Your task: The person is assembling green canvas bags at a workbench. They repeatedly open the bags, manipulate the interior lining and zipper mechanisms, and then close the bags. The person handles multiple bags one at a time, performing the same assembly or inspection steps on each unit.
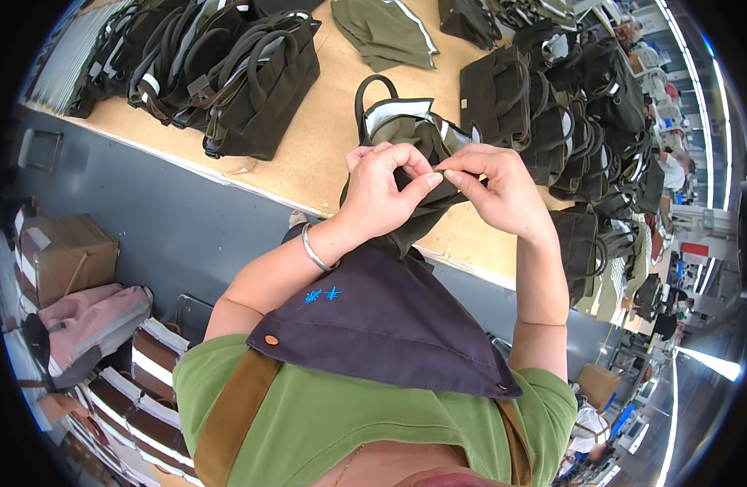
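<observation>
A bag-making factory floor: a long wooden worktop carries rows of identical dark canvas bags, more bags are stacked at right, cardboard boxes sit on the floor, and further workstations recede beyond.

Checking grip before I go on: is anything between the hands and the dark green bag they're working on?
Nothing visible. The left hand and right hand both pinch the dark green bag directly, fingertips meeting at its fabric edge above the table.

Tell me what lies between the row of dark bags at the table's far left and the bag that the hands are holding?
In the head view, between the row of dark bags and the held bag there is only bare tan table. Both hands, left hand and right hand, pinch the held bag's edge.
</observation>
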Tool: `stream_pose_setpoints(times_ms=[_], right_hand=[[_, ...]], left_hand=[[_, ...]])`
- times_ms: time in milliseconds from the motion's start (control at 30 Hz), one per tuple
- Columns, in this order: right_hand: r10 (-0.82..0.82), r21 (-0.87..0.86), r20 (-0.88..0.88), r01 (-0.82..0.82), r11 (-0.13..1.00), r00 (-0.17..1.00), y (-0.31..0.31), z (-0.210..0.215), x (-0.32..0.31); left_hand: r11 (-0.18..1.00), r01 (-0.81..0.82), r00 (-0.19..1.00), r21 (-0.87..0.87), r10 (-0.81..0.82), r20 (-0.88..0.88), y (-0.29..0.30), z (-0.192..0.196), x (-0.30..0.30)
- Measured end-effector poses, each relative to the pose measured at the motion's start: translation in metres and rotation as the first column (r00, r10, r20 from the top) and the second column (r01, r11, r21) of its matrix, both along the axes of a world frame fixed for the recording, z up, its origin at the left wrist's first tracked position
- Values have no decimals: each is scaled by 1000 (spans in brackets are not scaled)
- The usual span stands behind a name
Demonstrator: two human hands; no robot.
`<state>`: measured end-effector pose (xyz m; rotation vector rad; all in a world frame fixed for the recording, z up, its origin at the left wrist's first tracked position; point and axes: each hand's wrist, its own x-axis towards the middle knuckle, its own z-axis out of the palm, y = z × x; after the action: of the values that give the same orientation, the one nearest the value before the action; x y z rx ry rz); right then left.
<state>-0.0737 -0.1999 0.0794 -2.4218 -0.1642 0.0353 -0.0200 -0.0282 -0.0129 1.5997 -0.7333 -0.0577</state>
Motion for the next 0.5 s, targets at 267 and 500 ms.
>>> stream_pose_setpoints(times_ms=[267, 500], right_hand=[[-118, 129, -78, 128, 983, 990, 1, -2, 2], [-90, 161, -68, 100, 982, 994, -2, 2, -2]], left_hand=[[991, 33, 998, -129, -41, -57, 0, -3, 5], [972, 191, 981, 134, -184, -63, 9, 9, 9]])
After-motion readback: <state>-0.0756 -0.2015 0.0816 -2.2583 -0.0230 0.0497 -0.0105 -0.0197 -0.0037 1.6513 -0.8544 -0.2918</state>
